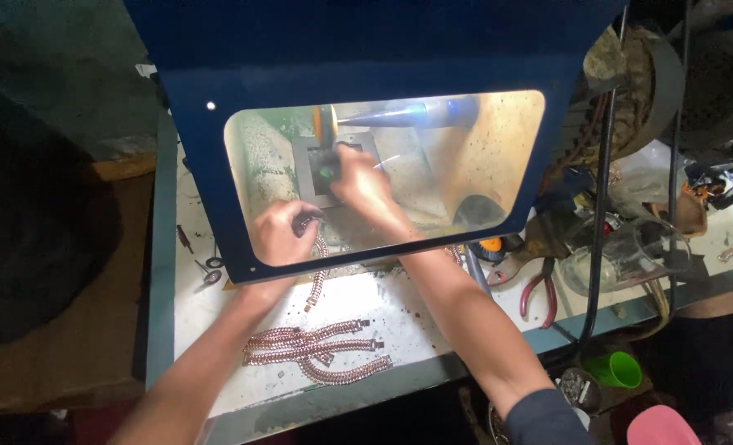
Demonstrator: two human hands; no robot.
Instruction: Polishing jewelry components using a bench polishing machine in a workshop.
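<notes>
Both my hands reach under a blue hood (383, 49) with a clear window. My left hand (280, 232) is closed on one end of a copper-coloured chain bracelet (317, 284), which hangs down out of the hood toward the bench. My right hand (365, 183) is pressed up near an orange polishing wheel (323, 125) on a tapered spindle (407, 114). It seems to grip a small piece against the wheel, but the window blurs what it is.
Several more copper chain bracelets (321, 350) lie on the white bench (383, 309) in front. Red-handled pliers (539, 290), a clear jar (622, 255), cables and clutter sit to the right. A green cup (618, 369) stands below the bench edge.
</notes>
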